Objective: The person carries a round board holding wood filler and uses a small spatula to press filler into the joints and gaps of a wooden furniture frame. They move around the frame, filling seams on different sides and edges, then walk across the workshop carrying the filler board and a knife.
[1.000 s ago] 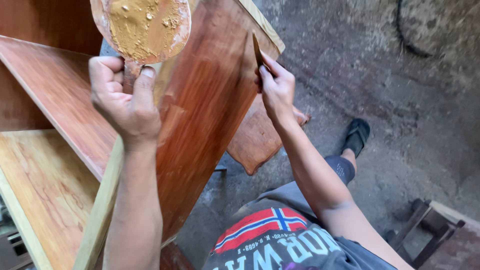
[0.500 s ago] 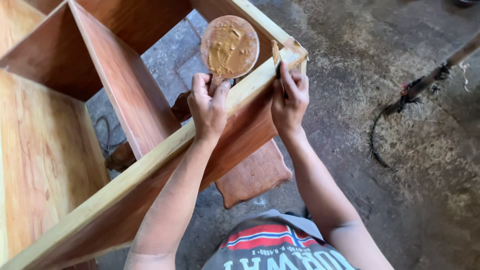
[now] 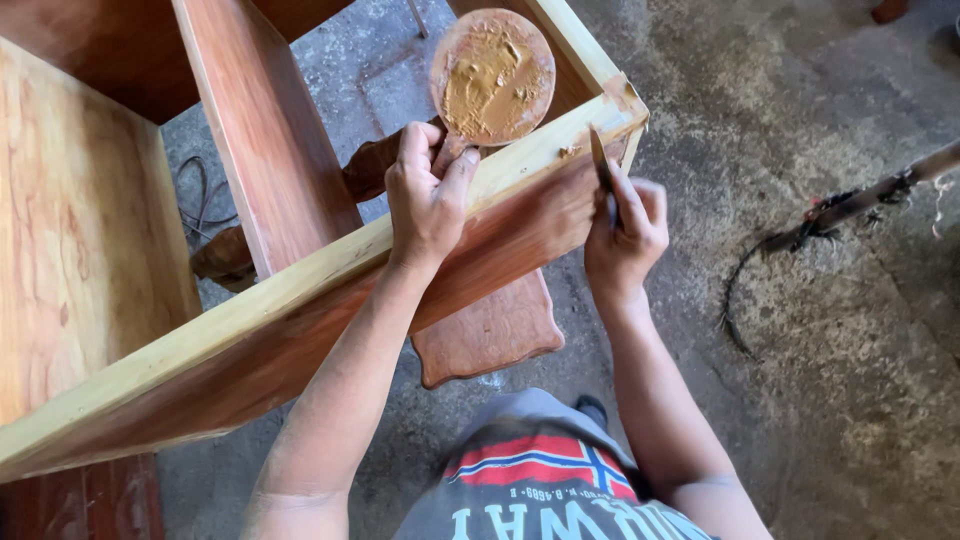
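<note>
- Left hand (image 3: 428, 195) grips the round wooden paddle smeared with tan filler (image 3: 493, 76), now lower, above the reddish-brown plywood cabinet's pale edge (image 3: 300, 280).
- Right hand (image 3: 625, 235) pinches a narrow putty knife (image 3: 598, 160), now touching that cabinet's corner, so filling has begun there.

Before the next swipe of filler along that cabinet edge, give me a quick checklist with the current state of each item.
1. Round palette loaded with tan filler: ok, held up by the left hand.
2. Putty knife gripped in the right hand: ok.
3. Blade at the cabinet frame's pale top edge near the corner: ok.
4. Filler on the blade: cannot tell.
5. Frame steady: cannot tell; the left hand rests against it.
6. Cable on the floor away from the hands: ok.
</note>
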{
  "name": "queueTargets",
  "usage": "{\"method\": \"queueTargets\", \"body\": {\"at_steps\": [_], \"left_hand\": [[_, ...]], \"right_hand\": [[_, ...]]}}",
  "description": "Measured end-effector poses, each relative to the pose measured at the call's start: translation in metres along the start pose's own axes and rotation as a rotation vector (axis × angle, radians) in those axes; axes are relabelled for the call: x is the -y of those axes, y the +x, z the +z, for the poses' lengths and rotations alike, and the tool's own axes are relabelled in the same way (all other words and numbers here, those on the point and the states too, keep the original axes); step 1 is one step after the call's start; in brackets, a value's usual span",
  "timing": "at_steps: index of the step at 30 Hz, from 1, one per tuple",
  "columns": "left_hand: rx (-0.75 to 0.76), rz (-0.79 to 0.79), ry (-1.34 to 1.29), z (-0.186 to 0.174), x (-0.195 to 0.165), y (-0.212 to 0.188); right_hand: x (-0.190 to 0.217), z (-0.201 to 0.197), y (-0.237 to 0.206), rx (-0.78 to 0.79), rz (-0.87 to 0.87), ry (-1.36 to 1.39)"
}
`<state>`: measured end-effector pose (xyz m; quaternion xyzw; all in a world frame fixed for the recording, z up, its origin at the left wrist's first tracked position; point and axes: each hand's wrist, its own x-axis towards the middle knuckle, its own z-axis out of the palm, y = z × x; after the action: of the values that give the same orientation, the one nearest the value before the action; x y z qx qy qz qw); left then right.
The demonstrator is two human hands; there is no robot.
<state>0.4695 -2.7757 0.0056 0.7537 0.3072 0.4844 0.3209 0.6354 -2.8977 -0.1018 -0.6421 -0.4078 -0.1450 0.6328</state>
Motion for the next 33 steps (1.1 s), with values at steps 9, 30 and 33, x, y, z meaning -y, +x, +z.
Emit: {"method": "queueTargets", "body": {"at_steps": [9,30,33], "left_hand": [[0.01,-0.021,-0.014,0.002,0.0,0.001],[-0.007,0.056,-0.08,0.0,-0.001,-0.003],[0.021,0.031,-0.095,-0.003,-0.002,-0.004]], "right_hand": [[-0.019,0.02,-0.022,0.065,-0.184,-0.07],[0.086,-0.073,0.073,0.509,-0.359,-0.768],[0.088,-0.07,0.059,0.497,-0.299,-0.694]]}}
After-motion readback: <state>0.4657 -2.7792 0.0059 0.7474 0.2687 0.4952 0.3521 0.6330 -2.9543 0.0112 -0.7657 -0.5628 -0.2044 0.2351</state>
